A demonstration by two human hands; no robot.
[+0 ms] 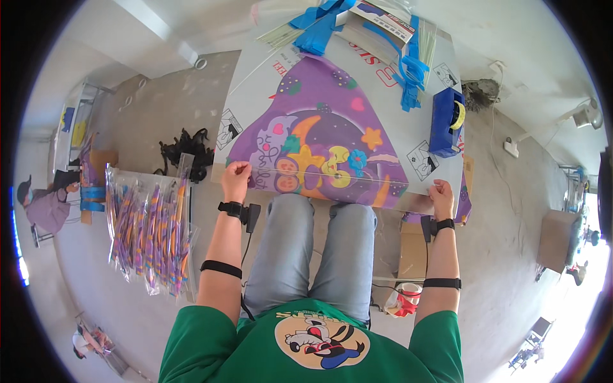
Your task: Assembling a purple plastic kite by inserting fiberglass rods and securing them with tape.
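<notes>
A purple triangular kite sheet (306,96), printed with stars, moons and cartoon figures, lies on the pale board in front of me. A thin pale rod (332,175) crosses its lower part from side to side. My left hand (236,180) is closed in a pinch at the rod's left end, by the sheet's left corner. Beyond the sheet's right corner, my right hand (442,196) has its fingertips pinched together, in line with the rod. The rod is too fine to follow clearly into those fingers.
A blue tape dispenser (447,122) stands at the board's right edge. Blue strips (314,39) and thin pale sticks (274,39) lie at the far end. Bagged purple and orange pieces (150,233) hang at left, near a black heap (186,153). Another person (51,201) sits far left.
</notes>
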